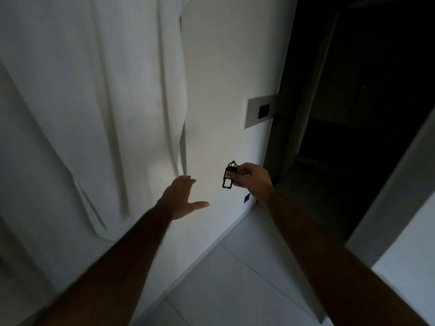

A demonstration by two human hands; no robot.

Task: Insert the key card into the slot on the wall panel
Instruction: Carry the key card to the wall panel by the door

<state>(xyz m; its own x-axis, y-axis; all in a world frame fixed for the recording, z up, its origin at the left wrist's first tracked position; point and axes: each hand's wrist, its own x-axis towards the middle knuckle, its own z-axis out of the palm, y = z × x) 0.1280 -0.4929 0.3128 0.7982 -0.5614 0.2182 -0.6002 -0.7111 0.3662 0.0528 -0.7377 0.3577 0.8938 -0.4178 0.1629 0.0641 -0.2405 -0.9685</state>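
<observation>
My right hand (253,178) pinches a small dark key card (228,175) with a light label, held upright in front of the white wall. A pale rectangular wall panel (255,112) with a small dark slot (264,111) sits above and slightly right of the card, well apart from it. My left hand (182,196) is stretched out flat toward the wall, fingers spread and thumb out, holding nothing. The scene is dim.
A white panelled door (94,102) fills the left side. A dark doorway (364,114) opens to the right of the wall corner. Pale floor tiles (235,278) lie below. A small dark blue mark (246,198) sits low on the wall.
</observation>
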